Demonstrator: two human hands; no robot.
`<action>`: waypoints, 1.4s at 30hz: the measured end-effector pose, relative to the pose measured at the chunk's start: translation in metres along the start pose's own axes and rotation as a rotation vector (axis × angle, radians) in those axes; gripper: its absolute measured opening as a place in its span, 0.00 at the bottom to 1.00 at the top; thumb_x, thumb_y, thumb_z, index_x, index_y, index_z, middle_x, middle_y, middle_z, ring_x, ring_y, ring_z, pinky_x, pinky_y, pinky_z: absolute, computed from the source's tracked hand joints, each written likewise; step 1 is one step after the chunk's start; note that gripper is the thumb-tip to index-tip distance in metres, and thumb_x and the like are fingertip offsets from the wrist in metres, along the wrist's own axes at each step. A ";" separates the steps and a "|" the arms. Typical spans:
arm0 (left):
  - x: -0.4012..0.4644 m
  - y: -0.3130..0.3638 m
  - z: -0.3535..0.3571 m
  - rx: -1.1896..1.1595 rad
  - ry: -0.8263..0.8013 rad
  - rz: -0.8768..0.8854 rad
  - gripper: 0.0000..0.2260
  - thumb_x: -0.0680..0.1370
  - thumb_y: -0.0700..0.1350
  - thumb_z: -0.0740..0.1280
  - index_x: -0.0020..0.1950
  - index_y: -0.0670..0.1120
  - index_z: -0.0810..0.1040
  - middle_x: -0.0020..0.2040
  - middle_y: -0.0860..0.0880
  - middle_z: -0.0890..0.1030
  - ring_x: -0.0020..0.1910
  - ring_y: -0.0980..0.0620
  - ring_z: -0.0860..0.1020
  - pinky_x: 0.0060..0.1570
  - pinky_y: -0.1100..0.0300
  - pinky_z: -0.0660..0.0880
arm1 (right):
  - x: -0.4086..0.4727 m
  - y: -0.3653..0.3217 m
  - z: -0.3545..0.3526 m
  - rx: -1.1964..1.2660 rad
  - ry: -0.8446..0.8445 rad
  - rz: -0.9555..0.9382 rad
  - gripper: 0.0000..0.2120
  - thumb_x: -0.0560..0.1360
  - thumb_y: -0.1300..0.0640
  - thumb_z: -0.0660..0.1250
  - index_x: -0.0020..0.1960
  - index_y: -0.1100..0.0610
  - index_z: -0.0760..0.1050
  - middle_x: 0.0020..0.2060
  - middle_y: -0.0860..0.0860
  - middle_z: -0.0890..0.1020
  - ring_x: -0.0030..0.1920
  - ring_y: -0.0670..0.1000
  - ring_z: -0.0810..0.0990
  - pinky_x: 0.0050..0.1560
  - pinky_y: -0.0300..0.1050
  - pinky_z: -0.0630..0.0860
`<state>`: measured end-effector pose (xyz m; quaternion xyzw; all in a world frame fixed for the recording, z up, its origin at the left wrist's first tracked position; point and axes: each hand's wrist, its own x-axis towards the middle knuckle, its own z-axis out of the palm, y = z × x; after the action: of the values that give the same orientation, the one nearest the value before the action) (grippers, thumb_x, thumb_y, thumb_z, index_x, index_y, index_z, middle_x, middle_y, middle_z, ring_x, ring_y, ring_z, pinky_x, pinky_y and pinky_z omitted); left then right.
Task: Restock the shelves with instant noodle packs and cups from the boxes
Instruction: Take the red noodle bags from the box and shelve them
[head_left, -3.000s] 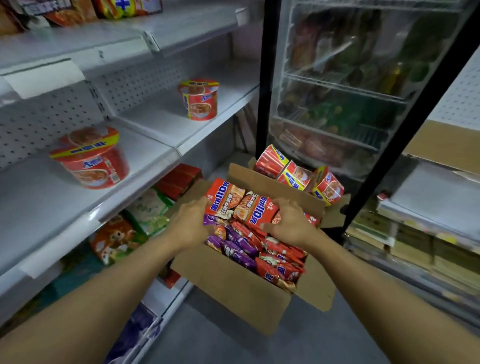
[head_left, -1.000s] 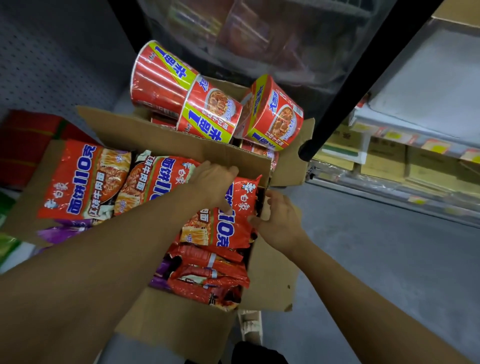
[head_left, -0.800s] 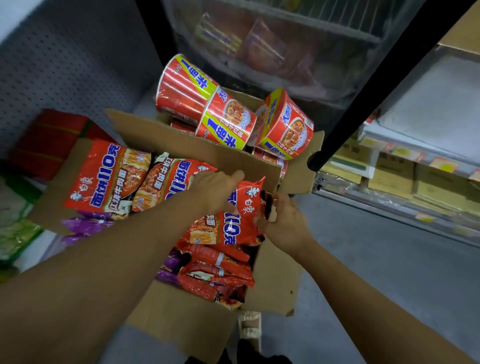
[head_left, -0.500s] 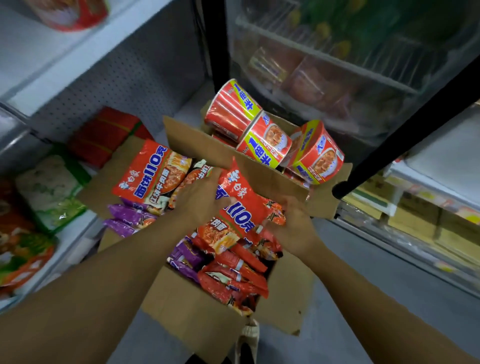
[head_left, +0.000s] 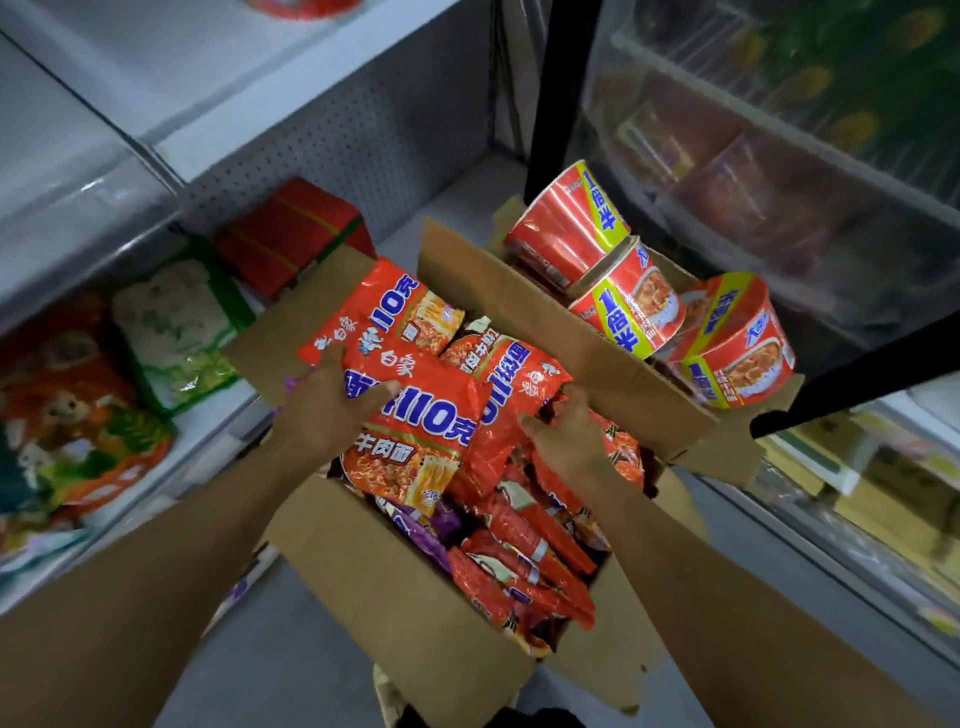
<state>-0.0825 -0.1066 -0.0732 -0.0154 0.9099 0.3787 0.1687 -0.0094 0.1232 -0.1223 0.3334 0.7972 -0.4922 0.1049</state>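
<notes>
- Left hand (head_left: 332, 410): grips the near left edge of a red noodle pack (head_left: 415, 431), thumb over its printed face, fingers underneath. The pack is raised above the open cardboard box (head_left: 415, 587) and tilts toward the camera.
- A second red pack (head_left: 384, 317) lies partly beneath the gripped one, at the box's far left corner. Whether the left hand also holds it cannot be determined.
- Right hand (head_left: 566, 436): fingers curled round the lower edge of another red pack (head_left: 514, 395), which lies just beside the first and partly under it.
- Cardboard box: flaps open, filled with red packs standing on edge and some purple packs (head_left: 421, 525) along its left side.
- Behind it, a second box (head_left: 623, 384) holds red noodle cups (head_left: 628, 306) lying on their sides, piled above its rim.
- Left of the boxes: a lower shelf (head_left: 208, 431) carries green, orange and red bagged goods.
- Right: a glass-door cooler (head_left: 779, 156), its contents blurred.
</notes>
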 end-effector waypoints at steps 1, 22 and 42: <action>0.004 -0.004 -0.001 0.005 0.000 -0.001 0.28 0.74 0.53 0.70 0.69 0.44 0.67 0.61 0.45 0.78 0.56 0.45 0.78 0.58 0.49 0.75 | 0.006 0.001 0.007 0.027 0.017 0.020 0.27 0.74 0.58 0.71 0.66 0.63 0.62 0.57 0.55 0.77 0.58 0.54 0.77 0.50 0.39 0.67; 0.005 -0.017 -0.026 -0.059 -0.142 0.018 0.23 0.75 0.51 0.70 0.64 0.45 0.67 0.56 0.47 0.80 0.48 0.49 0.80 0.51 0.52 0.77 | 0.015 -0.010 -0.004 0.282 0.145 0.094 0.18 0.77 0.61 0.66 0.64 0.62 0.66 0.58 0.57 0.78 0.51 0.56 0.80 0.48 0.50 0.79; -0.011 0.002 0.035 0.010 -0.314 -0.007 0.25 0.75 0.55 0.68 0.68 0.49 0.66 0.57 0.49 0.78 0.54 0.47 0.79 0.57 0.44 0.76 | 0.013 0.054 -0.040 -0.549 -0.032 -0.119 0.26 0.77 0.53 0.66 0.72 0.55 0.63 0.67 0.56 0.72 0.66 0.58 0.70 0.67 0.56 0.67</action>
<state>-0.0622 -0.0818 -0.0908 0.0415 0.8741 0.3715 0.3102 0.0212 0.1789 -0.1477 0.2375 0.9171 -0.2684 0.1748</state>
